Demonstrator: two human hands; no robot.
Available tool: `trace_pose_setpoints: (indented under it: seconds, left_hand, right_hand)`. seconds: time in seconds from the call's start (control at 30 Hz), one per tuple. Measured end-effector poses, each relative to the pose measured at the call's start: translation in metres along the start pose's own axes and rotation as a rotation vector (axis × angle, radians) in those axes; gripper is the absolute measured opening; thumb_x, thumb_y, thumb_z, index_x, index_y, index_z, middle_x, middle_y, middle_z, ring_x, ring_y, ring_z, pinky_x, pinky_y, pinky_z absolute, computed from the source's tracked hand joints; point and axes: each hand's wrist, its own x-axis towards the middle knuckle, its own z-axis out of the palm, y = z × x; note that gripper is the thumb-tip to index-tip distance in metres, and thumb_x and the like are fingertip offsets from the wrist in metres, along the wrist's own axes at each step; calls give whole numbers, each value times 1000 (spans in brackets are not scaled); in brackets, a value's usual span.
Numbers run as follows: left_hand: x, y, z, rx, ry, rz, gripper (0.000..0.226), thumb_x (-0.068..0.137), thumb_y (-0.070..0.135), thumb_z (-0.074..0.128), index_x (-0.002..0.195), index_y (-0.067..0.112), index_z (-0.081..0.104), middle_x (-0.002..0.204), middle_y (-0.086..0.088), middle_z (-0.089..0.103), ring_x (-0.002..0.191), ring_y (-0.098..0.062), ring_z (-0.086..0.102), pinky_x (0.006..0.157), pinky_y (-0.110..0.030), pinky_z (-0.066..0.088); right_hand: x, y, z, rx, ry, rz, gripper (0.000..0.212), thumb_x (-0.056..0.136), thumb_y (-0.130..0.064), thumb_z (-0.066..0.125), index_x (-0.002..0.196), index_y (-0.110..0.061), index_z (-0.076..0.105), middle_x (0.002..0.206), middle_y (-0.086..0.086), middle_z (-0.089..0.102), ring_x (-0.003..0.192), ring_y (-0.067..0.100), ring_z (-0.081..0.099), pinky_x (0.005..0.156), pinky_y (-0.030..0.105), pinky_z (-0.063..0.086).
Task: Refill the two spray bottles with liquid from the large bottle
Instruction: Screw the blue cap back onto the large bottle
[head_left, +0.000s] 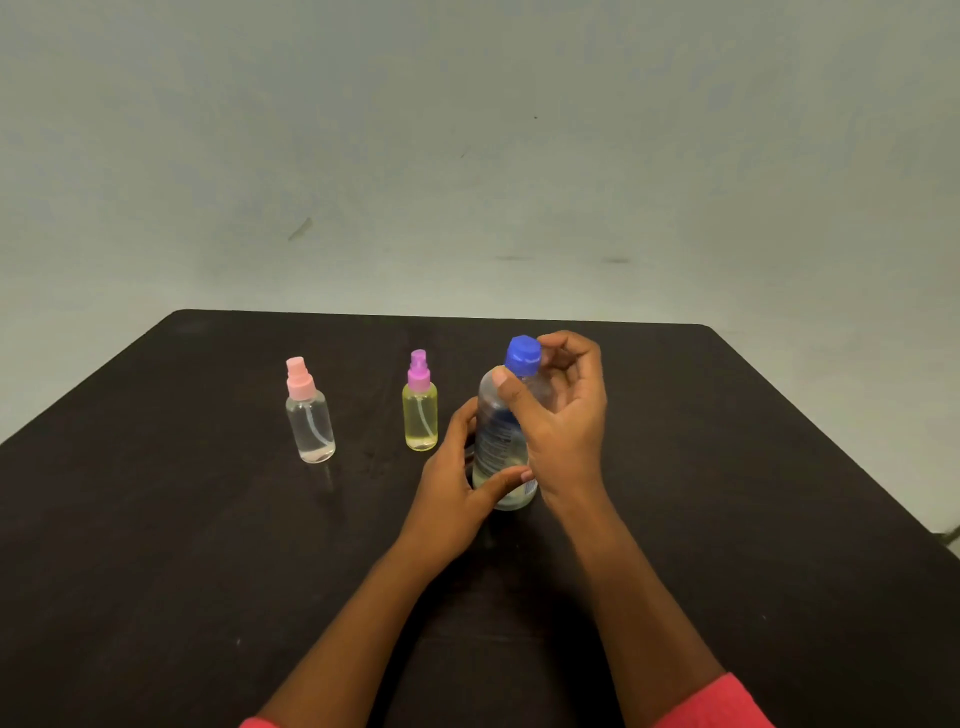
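2 hands, L (456, 488) grips bottle (497, 441), R (563, 423) pinches cap (523, 356)

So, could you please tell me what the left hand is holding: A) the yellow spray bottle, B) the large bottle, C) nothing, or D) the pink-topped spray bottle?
B: the left hand wraps round the lower body of the large bottle, while the right hand pinches its blue cap.

On the dark table (208, 545): clear pink-topped plastic spray bottle (310, 421) leftmost, yellow purple-topped plastic spray bottle (420, 418) right of it. Large clear blue-capped plastic bottle (497, 441) rightmost, nearer.
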Motion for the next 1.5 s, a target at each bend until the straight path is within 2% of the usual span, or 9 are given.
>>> trace_pose_setpoints:
  seconds: [0.13, 0.33, 0.47, 0.63, 0.87, 1.03, 1.2, 1.37, 1.5]
  left_hand:
    - [0, 0, 0, -7, 3, 3, 79, 70, 45, 73, 137, 27, 36, 127, 17, 55, 119, -1, 52, 96, -19, 44]
    - [0, -1, 0, 7, 8, -11, 76, 72, 40, 74, 137, 27, 37, 123, 22, 56, 117, 1, 53, 94, -16, 44]
    - [0, -2, 0, 24, 13, -10, 73, 76, 30, 76, 138, 26, 36, 125, 19, 56, 118, 1, 53, 97, -19, 43]
    - [-1, 1, 1, 21, 59, 5, 63, 78, 11, 74, 125, 36, 42, 118, 23, 59, 112, 3, 56, 91, -14, 45]
    - [-3, 0, 1, 22, 55, -11, 72, 78, 8, 73, 138, 29, 39, 126, 22, 56, 116, 5, 53, 97, -16, 44]
    - [-4, -3, -1, 80, 105, -45, 87, 67, 31, 82, 141, 30, 36, 131, 10, 52, 122, 4, 46, 104, -20, 38]
    - [-4, 1, -1, 108, 199, -19, 63, 75, 28, 77, 131, 29, 47, 120, 15, 56, 113, 4, 51, 99, -20, 44]
    - [-2, 3, -5, 170, 408, 116, 36, 82, 16, 71, 116, 19, 60, 106, 9, 63, 101, -6, 60, 89, -26, 51]
    - [0, 8, -14, 240, 643, 213, 30, 82, 1, 67, 107, 16, 62, 96, 3, 63, 87, -14, 59, 77, -32, 52]
  right_hand:
    - [0, 1, -4, 52, -78, 41, 41, 87, -19, 57, 128, -17, 50, 114, 4, 60, 106, 18, 61, 92, 33, 52]
    - [-1, 2, 0, -19, -55, 4, 23, 83, -14, 63, 105, -21, 59, 105, 2, 65, 101, 17, 63, 90, 29, 50]
    - [-4, 0, -2, -74, -75, 6, 36, 79, -14, 68, 111, -18, 54, 106, -4, 62, 98, 6, 61, 85, 18, 49]
    - [-11, 8, -11, -174, -223, 102, 75, 72, -11, 79, 133, -25, 39, 124, -11, 53, 113, 7, 56, 92, 20, 50]
    - [-9, 14, -14, -276, -207, 104, 77, 73, -9, 81, 129, -36, 36, 117, -25, 50, 108, -9, 52, 87, 8, 46]
    - [7, 22, -41, -407, -13, 19, 73, 72, -14, 82, 128, -33, 39, 121, -8, 55, 109, 5, 57, 93, 19, 47]
    - [24, 27, -85, -481, 195, 41, 75, 73, -11, 81, 132, -29, 38, 128, -3, 50, 111, 12, 54, 98, 27, 44]
    - [31, 28, -107, -527, 270, 74, 79, 75, -12, 79, 138, -25, 34, 137, 1, 46, 114, 8, 47, 93, 17, 37]
    - [25, 29, -99, -661, 385, 16, 101, 71, -30, 83, 149, -20, 20, 153, 4, 28, 139, 20, 31, 114, 47, 30]
